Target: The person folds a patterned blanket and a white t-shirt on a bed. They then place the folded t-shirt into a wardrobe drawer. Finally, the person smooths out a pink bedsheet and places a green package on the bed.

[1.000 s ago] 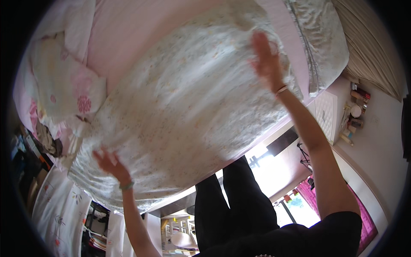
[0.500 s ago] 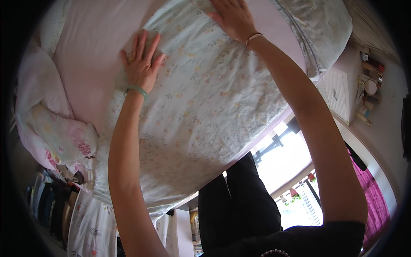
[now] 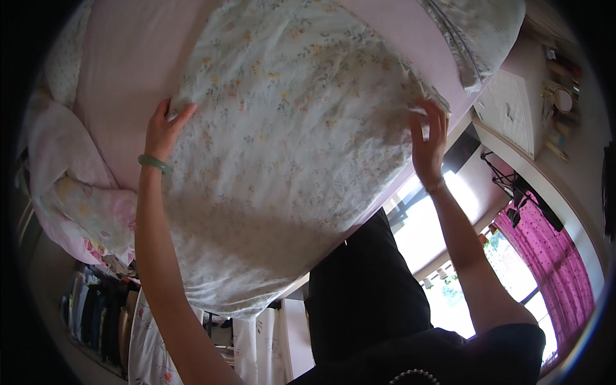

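A white quilt (image 3: 276, 147) with small yellow and grey flowers lies spread over a pink bed sheet (image 3: 128, 70). At its left edge is my left hand (image 3: 165, 131), thumb apart from the fingers and a green bangle on the wrist. The other fingers are partly hidden, and I see no cloth gripped in them. My right hand (image 3: 430, 141) is by the quilt's right edge, close to the side of the bed. Its fingers are apart and a little blurred, with the tips at the cloth.
A bunched pink and white flowered cover (image 3: 96, 212) lies at the left. Another floral cloth (image 3: 487, 32) sits at the upper right. A white cabinet (image 3: 510, 115) stands beyond the bed's right side, and a pink curtain (image 3: 552, 263) hangs at the lower right.
Both hands have come back toward me. The left has moved down and left to the quilt's edge, the right down and right. The quilt's far right edge has moved nearer, showing more pink sheet.
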The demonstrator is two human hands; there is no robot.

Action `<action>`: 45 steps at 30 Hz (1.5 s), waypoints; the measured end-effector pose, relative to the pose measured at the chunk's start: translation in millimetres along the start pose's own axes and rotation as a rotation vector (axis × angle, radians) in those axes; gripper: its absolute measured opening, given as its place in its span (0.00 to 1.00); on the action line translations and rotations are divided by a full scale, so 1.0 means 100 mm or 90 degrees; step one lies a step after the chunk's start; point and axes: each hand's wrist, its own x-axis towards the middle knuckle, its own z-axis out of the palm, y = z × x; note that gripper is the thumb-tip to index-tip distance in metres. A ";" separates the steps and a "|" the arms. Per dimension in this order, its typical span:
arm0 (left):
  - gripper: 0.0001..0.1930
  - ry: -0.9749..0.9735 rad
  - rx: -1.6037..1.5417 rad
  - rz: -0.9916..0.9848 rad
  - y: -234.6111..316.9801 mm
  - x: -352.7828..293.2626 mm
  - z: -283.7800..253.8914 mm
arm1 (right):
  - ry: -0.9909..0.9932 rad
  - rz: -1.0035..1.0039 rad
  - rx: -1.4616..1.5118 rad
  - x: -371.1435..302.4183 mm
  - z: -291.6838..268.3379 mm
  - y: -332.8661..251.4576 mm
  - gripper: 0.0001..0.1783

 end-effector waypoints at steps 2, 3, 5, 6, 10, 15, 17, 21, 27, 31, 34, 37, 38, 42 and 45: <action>0.32 -0.073 -0.021 -0.053 0.17 0.01 -0.03 | -0.037 0.302 0.171 -0.86 -0.06 0.16 0.17; 0.32 -0.090 -0.022 -0.069 0.16 0.00 -0.01 | -0.056 0.543 0.343 -1.21 -0.04 0.13 0.17; 0.33 -0.118 -0.017 -0.104 0.13 -0.01 -0.05 | -0.137 0.788 0.640 -1.71 0.07 -0.06 0.18; 0.34 -0.134 -0.008 -0.126 0.14 -0.03 -0.10 | -0.166 0.802 0.723 -1.86 0.19 -0.22 0.20; 0.39 -0.210 0.074 -0.198 -0.14 -0.27 -0.27 | -0.301 0.839 0.923 -2.31 0.50 -0.82 0.21; 0.45 -0.254 0.061 -0.276 -1.01 -0.83 -0.56 | -0.424 0.913 0.910 -3.26 0.83 -1.19 0.28; 0.46 -0.240 0.133 -0.275 -1.12 -1.03 -0.58 | -0.458 0.929 0.901 -3.43 0.94 -1.32 0.30; 0.42 -0.232 0.079 -0.223 -1.47 -1.43 -0.73 | -0.502 0.897 0.908 -3.67 1.04 -1.48 0.31; 0.33 -0.180 0.029 -0.212 -1.16 -2.03 -0.96 | -0.577 0.784 0.810 -3.45 0.05 -1.77 0.25; 0.27 -0.140 -0.281 -0.145 -0.62 -2.95 -1.40 | -0.588 0.774 0.739 -2.91 -1.31 -1.94 0.21; 0.23 -0.087 -0.450 -0.091 -0.18 -3.57 -1.77 | -0.520 0.665 0.813 -2.52 -2.24 -1.94 0.36; 0.21 -0.009 -0.573 -0.005 0.31 -4.09 -2.12 | -0.431 0.390 0.742 -1.97 -2.96 -2.05 0.27; 0.21 0.017 -0.595 0.028 0.44 -4.20 -2.21 | -0.385 0.341 0.762 -1.73 -3.11 -2.07 0.23; 0.20 0.100 -0.670 0.181 1.00 -4.34 -2.60 | -0.147 0.181 0.800 -0.67 -3.62 -2.22 0.17; 0.20 0.097 -0.645 0.265 1.24 -4.28 -2.97 | -0.278 0.061 0.831 0.26 -3.71 -2.79 0.16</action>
